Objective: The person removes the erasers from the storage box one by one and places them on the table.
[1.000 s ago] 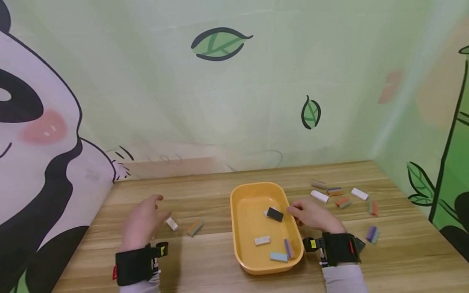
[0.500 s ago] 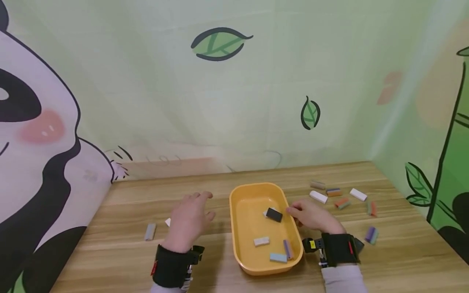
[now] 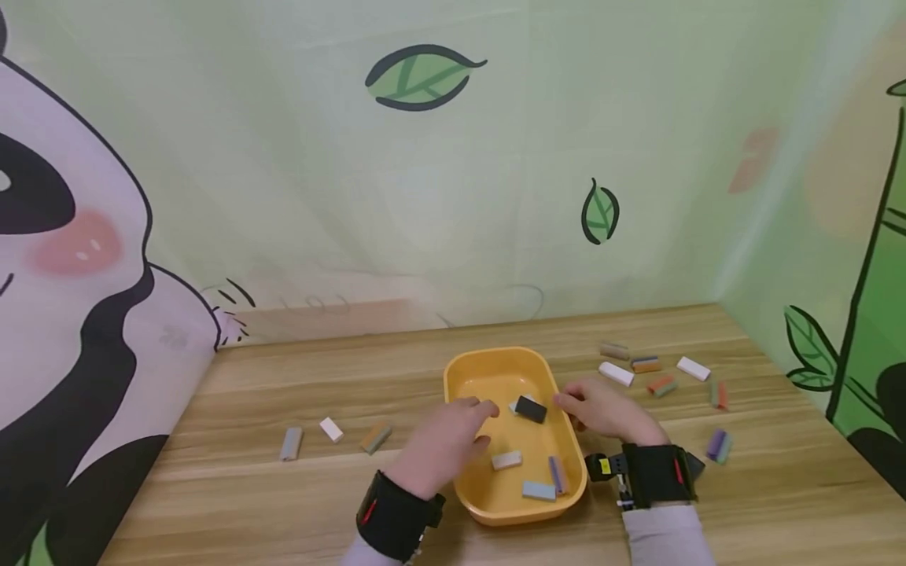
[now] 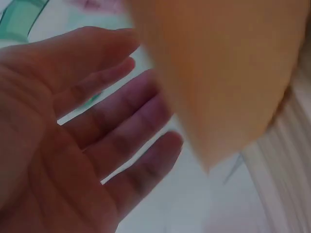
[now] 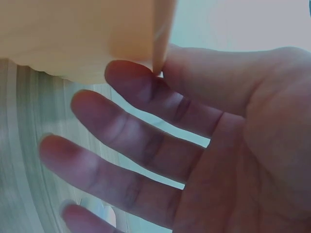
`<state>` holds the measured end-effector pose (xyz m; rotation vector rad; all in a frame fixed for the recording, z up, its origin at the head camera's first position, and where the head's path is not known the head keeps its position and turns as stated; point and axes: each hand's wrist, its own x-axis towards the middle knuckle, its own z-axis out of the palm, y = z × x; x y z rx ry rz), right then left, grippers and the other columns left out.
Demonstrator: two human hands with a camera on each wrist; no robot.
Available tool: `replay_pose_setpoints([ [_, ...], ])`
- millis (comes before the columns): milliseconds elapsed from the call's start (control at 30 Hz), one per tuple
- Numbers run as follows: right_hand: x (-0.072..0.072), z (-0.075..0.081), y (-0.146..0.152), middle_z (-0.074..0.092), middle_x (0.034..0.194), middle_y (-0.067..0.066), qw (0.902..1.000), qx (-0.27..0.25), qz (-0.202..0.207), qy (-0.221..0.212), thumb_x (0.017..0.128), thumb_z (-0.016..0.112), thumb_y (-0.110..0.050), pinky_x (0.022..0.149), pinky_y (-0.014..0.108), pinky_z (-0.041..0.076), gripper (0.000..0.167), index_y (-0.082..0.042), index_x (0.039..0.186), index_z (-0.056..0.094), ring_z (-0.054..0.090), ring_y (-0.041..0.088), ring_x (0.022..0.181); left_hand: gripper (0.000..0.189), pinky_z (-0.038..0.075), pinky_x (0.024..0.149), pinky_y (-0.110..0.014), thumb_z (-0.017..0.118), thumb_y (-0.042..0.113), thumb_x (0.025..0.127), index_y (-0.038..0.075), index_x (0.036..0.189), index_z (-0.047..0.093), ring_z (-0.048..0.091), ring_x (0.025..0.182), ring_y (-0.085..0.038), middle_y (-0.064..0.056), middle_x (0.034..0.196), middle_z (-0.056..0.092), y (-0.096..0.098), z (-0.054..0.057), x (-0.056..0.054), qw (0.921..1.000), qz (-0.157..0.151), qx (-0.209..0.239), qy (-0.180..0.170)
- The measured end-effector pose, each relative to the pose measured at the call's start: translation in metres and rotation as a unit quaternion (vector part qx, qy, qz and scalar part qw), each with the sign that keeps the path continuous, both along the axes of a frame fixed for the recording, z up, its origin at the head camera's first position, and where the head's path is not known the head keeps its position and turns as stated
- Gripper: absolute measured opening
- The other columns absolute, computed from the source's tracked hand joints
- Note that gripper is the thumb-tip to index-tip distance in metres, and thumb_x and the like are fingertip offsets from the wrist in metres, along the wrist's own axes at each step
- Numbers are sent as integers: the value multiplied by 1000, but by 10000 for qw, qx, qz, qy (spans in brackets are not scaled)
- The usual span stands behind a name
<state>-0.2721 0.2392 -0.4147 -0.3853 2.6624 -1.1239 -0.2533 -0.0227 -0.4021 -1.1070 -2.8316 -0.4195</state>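
Observation:
A yellow tray point(image 3: 499, 515) holds several small blocks: a black block point(image 3: 531, 409) lying on a white one, a whitish block point(image 3: 506, 460), a light blue block point(image 3: 539, 490) and a purple-and-brown block point(image 3: 557, 475). My right hand point(image 3: 609, 413) pinches the tray's right rim between thumb and index finger; its other fingers point(image 5: 87, 160) spread below the rim in the right wrist view. Over the tray's left edge is my left hand point(image 3: 442, 444), fingers loosely extended and no block visible in it. In the left wrist view the tray wall point(image 4: 228, 73) hides some fingertips.
On the wooden table, left of the tray, lie a grey block point(image 3: 291, 444), a white block point(image 3: 330, 429) and an orange-and-grey block point(image 3: 376, 438). Several more blocks lie to the right, including a white one point(image 3: 616, 374) and a purple-and-teal one point(image 3: 718, 446). A printed cloth point(image 3: 318, 196) hangs behind.
My left hand has moved right, from beside the left-hand blocks to over the tray's left edge, uncovering those blocks. The right hand stays on the rim.

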Motion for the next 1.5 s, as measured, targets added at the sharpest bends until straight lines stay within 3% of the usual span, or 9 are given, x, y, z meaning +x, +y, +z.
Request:
replay_pose_setpoints([
  [200,-2,0,0,58,71,8,10000,5,-15,-17,102,51,-19,58,32,40,26,-5,85,64,52,20,61,30,50,76,-29,71,16,90,11,119,65,63,89,-15,-3,100,66,19,-11,9,9969,24,-577,-532],
  [433,-3,1,-1,60,73,5,10000,6,-21,-91,102,51,-19,61,33,43,25,-5,88,65,56,25,67,25,50,73,-28,62,10,95,15,119,65,63,87,-15,-4,100,65,30,-26,13,9936,-94,-1027,-472],
  [567,-3,2,-1,60,73,5,10000,6,-25,-79,102,51,-18,61,34,44,25,-4,88,65,57,25,67,29,48,69,-28,62,8,93,18,120,66,60,83,-15,-3,98,62,34,-34,12,9933,-161,-1104,-294],
  [733,-2,2,-1,59,72,6,10000,4,-17,-88,102,51,-18,60,33,42,25,-4,88,65,55,22,64,30,47,66,-28,63,7,91,25,114,70,56,79,-13,1,94,59,35,-35,12,9922,-261,-1203,-203],
  [1067,-1,1,-1,59,74,6,9999,-77,35,-133,103,50,-19,61,34,43,25,-3,91,66,55,23,66,15,44,62,-26,62,12,95,19,105,70,52,72,-12,1,86,56,35,-38,11,9940,-300,-1005,-324],
  [1233,0,1,1,59,74,8,9998,-79,20,-168,103,49,-20,59,32,42,26,-5,89,65,54,23,64,20,43,65,-23,68,8,89,18,106,69,50,75,-11,1,90,55,33,-33,9,9954,-445,-833,-158],
  [1367,0,0,1,58,71,8,9999,-113,49,-108,103,50,-19,57,31,40,26,-5,87,65,52,21,61,32,42,66,-20,73,2,81,16,109,68,50,79,-11,1,95,55,27,-20,8,9974,-501,-510,56],
  [1500,0,-1,2,57,70,8,9999,-110,77,-50,103,50,-18,57,31,40,26,-5,86,65,52,20,61,34,42,67,-20,72,-1,80,14,110,65,48,82,-13,0,96,53,14,-9,5,9981,-513,-104,336],
])
